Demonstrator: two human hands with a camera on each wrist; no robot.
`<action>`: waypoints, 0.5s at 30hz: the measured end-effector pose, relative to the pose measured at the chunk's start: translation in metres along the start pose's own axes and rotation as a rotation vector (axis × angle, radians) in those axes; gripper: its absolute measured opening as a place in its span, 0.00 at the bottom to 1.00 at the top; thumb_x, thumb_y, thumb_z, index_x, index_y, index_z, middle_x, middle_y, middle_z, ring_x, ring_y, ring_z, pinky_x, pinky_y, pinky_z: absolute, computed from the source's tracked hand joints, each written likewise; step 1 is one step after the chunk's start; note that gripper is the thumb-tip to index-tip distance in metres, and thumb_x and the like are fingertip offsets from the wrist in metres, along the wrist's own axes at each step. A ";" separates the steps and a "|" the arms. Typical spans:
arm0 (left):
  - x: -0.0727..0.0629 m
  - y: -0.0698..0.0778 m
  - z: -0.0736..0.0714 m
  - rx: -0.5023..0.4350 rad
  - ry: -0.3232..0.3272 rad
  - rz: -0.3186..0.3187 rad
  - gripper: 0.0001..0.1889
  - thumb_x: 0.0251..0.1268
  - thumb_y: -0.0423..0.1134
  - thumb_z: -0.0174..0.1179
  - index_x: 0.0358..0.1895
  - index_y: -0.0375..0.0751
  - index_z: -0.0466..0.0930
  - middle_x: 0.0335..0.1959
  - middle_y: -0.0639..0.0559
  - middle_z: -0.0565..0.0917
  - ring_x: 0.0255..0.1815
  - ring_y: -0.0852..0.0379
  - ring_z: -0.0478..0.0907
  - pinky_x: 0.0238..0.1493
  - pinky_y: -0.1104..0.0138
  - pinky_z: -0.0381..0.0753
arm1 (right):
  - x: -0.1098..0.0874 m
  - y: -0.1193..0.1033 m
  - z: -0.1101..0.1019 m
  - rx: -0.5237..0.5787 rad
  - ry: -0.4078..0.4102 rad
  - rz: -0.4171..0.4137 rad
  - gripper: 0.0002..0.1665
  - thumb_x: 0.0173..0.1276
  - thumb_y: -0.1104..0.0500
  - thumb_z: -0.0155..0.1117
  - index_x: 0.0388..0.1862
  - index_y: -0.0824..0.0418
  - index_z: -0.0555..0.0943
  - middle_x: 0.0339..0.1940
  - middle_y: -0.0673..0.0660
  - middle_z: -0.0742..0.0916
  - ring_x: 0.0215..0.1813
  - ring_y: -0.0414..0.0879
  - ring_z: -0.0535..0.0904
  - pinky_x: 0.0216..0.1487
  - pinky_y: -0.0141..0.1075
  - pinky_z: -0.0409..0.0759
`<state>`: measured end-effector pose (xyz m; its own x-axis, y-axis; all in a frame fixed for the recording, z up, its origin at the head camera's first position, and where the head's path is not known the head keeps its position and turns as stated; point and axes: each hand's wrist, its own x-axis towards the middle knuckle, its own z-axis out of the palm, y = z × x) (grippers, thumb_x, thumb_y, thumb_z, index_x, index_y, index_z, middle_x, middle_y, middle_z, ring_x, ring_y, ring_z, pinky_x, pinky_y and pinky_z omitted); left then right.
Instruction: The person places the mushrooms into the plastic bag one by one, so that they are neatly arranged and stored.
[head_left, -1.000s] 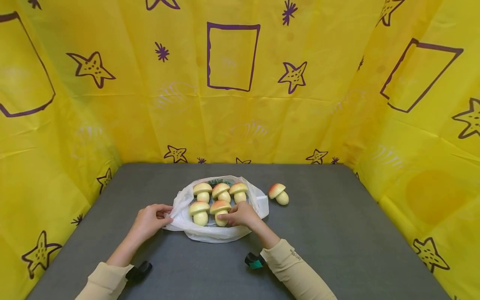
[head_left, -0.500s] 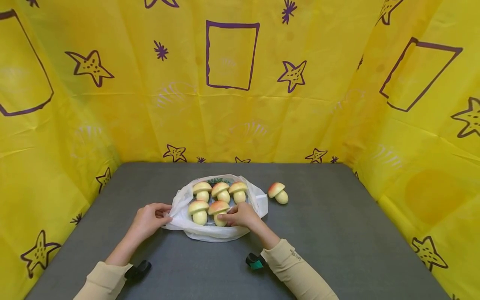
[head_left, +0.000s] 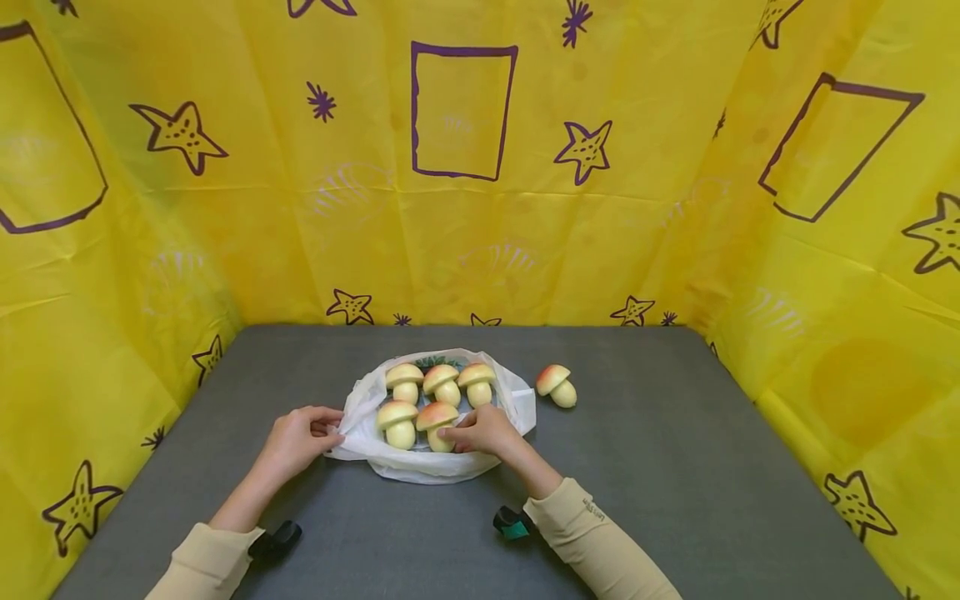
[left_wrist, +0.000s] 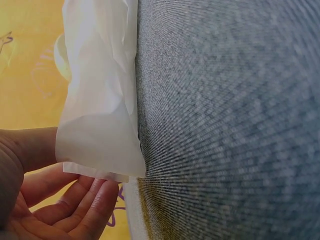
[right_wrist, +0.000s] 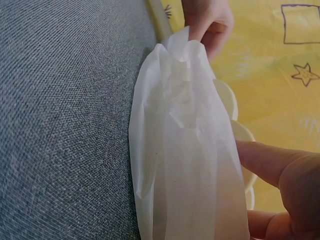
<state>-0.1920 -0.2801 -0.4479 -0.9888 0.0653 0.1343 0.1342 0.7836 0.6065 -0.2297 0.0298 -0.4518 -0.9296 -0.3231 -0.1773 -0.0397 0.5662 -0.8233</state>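
A white plastic bag (head_left: 431, 471) lies on the grey table with its mouth spread wide. Several toy mushrooms (head_left: 405, 375) with cream stems and orange-tinged caps lie inside it in two rows. At the bag's left corner, my left hand (head_left: 298, 437) pinches the plastic between thumb and fingers; the left wrist view shows the bag edge (left_wrist: 100, 100) there. My right hand (head_left: 486, 433) reaches over the bag's right side and grips the stem of the front-row mushroom (head_left: 437, 415). In the right wrist view the bag's wall (right_wrist: 185, 145) hides most of that mushroom.
One more mushroom (head_left: 557, 387) lies tilted on the table, to the right of the bag. A white flap (head_left: 527, 412) sticks out at the bag's right side. Yellow cloth walls (head_left: 465, 250) with purple drawings enclose the table (head_left: 675, 467) at the back and sides.
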 end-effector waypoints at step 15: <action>0.000 0.002 0.001 0.001 -0.007 -0.015 0.16 0.51 0.36 0.69 0.45 0.36 0.84 0.37 0.46 0.84 0.35 0.55 0.81 0.31 0.71 0.78 | -0.007 -0.003 -0.012 -0.015 -0.024 -0.023 0.22 0.59 0.42 0.67 0.29 0.62 0.88 0.22 0.56 0.88 0.24 0.40 0.84 0.27 0.30 0.76</action>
<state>-0.1915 -0.2777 -0.4471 -0.9911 0.0581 0.1197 0.1194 0.7853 0.6075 -0.2273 0.0394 -0.4419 -0.9194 -0.3542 -0.1712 -0.0669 0.5697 -0.8191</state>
